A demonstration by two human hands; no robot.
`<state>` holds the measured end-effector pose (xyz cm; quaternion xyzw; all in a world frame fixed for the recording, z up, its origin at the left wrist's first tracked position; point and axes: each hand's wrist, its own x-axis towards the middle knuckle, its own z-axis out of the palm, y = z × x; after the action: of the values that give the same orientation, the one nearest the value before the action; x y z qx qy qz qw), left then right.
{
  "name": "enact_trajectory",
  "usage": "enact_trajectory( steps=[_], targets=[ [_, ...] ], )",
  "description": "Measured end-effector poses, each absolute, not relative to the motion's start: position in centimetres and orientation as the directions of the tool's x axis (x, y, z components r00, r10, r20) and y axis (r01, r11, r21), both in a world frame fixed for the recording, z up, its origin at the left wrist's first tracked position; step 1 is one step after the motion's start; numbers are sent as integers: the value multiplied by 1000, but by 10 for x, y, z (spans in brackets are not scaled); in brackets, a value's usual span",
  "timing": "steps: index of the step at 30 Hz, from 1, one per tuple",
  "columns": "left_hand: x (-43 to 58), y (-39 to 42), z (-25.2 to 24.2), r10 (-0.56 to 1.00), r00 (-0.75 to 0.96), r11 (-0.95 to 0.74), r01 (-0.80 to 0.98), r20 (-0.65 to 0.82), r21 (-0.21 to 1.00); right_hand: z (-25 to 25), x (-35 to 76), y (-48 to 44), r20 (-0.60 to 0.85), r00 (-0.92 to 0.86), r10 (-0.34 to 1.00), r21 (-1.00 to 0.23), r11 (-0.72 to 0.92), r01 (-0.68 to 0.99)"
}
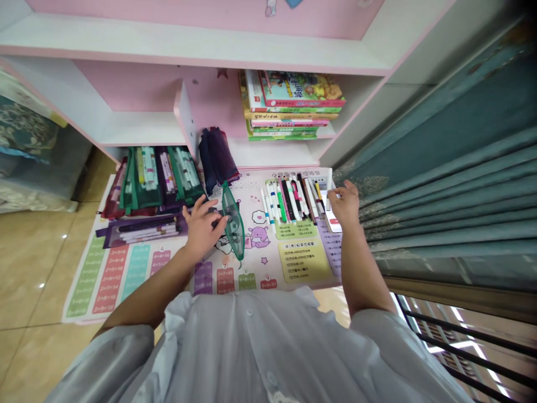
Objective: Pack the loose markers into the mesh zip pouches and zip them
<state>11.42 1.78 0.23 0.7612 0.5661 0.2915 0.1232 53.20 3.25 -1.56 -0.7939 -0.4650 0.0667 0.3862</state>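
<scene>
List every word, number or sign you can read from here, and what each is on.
"2×7=14", "2×8=16", "2×9=18": red column of the multiplication mat
"4×4=16": purple column
"7×7=49": red block under "7"
"9×9=81": red block under "9"
Too small or blurred to read surely: Chinese text and numbers on the yellow panel, book stack, phone screen, markers.

A printed desktop (272, 268) carries everything low down. At far left lies a row of filled pouches (140, 200), green, purple and red, with a purple pouch (109, 235) nearer. Dark pouches (218, 154) are bunched at the far middle. Right of centre, pens (292, 200) lie side by side; a phone (334, 225) lies farther right. On the far shelf (277, 153), books (293, 120) are stacked flat.
</scene>
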Motion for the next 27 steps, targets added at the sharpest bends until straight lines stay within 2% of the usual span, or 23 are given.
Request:
enact_trajectory(
  steps=[5,12,20,27],
  targets=[
    [116,16,4,938,190,-321,793,291,518,12,474,12,341,432,835,-688,-92,720],
    [118,15,7,942,197,-313,809,271,498,27,341,-16,314,28,949,-696,210,687],
    [118,14,5,942,197,-314,808,273,499,16,282,-9,-14,-124,992,-568,95,818],
    [117,15,4,940,204,-321,804,274,501,13,281,-7,-32,-114,993,-526,80,847]
  ],
)
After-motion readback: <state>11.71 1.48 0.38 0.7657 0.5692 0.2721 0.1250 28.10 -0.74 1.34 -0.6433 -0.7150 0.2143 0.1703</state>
